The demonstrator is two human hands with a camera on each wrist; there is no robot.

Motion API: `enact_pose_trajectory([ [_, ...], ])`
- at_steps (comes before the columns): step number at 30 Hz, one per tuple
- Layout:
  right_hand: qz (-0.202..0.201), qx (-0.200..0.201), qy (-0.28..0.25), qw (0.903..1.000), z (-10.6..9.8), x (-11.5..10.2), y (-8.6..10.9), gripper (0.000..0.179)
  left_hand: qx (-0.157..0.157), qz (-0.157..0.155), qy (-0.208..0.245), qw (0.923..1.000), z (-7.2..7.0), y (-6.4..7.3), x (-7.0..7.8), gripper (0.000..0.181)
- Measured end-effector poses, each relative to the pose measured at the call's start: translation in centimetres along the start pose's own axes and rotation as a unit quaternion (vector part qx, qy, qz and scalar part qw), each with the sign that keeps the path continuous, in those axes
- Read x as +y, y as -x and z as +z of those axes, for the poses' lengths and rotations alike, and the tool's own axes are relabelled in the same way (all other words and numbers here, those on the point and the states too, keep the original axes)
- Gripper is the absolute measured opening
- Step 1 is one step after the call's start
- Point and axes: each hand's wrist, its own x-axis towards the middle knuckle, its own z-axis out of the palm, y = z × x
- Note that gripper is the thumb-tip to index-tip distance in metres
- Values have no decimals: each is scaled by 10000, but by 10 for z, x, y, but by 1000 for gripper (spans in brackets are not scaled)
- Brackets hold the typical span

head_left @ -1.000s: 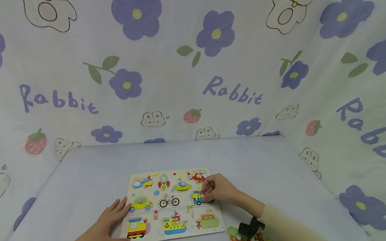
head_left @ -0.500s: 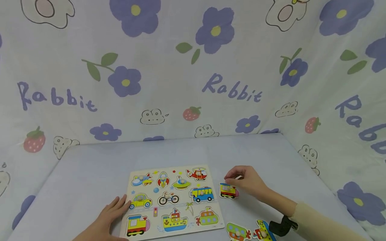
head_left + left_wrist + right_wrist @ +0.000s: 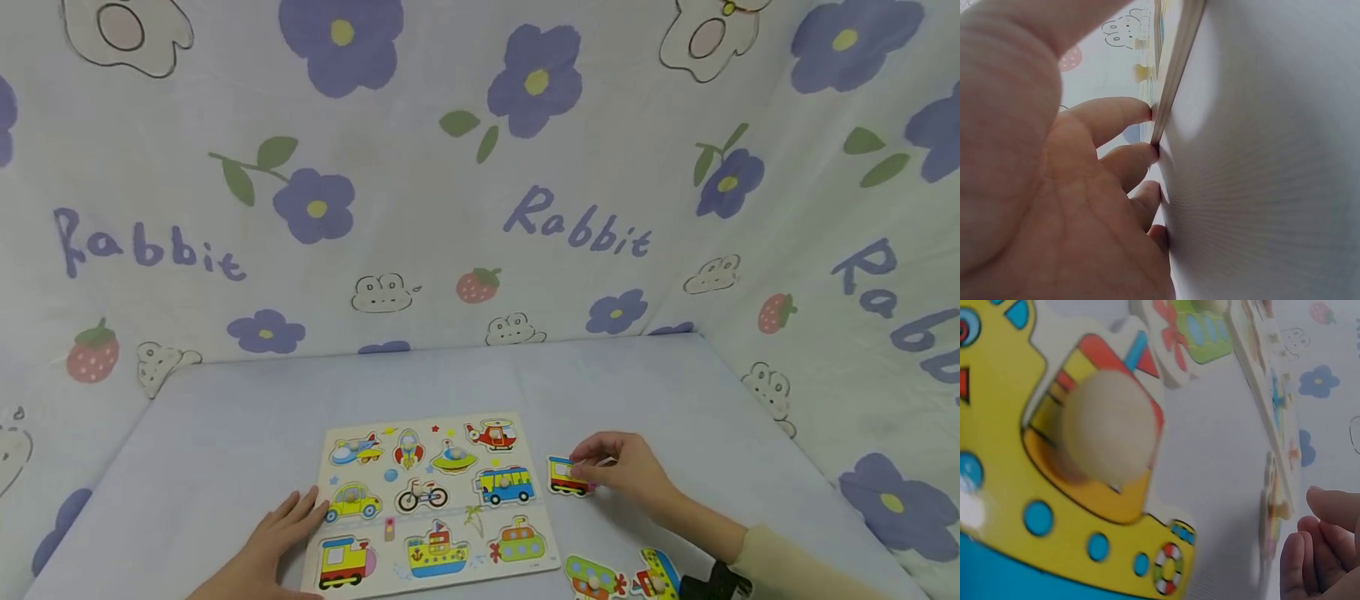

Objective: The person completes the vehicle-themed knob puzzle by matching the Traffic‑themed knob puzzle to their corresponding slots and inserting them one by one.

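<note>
A wooden peg-puzzle board (image 3: 396, 500) with vehicle pictures lies on the table. My left hand (image 3: 281, 533) rests along its left edge; in the left wrist view the straight fingers (image 3: 1110, 119) touch that edge. A bus piece (image 3: 504, 485) with a round knob sits in the board's right side. Right of the board lies a train piece (image 3: 564, 475), its front partly hidden by my right hand (image 3: 626, 471). In the right wrist view, the thumb (image 3: 1332, 506) and loosely bent fingers are close to the train's knob (image 3: 1282, 509), with a gap between.
Near the front right lie a green submarine piece (image 3: 592, 577) and a yellow-and-blue ship piece (image 3: 660, 575), beside the dark wrist strap (image 3: 716, 581). Other knobbed pieces, such as the car (image 3: 352, 503), sit in the board. A patterned cloth (image 3: 420, 167) hangs behind the table.
My right hand has let go of the bus knob on the board, moved right, and come down over the train piece. The left hand has stayed at the board's edge.
</note>
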Motion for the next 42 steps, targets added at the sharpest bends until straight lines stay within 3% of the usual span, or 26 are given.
enact_pose_trajectory([
  [16, 289, 77, -28, 9995, 11, 8, -2, 21, -171, -303, 132, 9993, -2, 0, 4, 108],
  [29, 244, -82, -176, 9995, 9, 9, -6, 26, -68, -57, -16, 10000, -3, 0, 7, 107],
  [42, 205, -32, 7, 9998, 10, 7, -11, 20, -22, -125, 25, 9999, -2, -2, 4, 107],
])
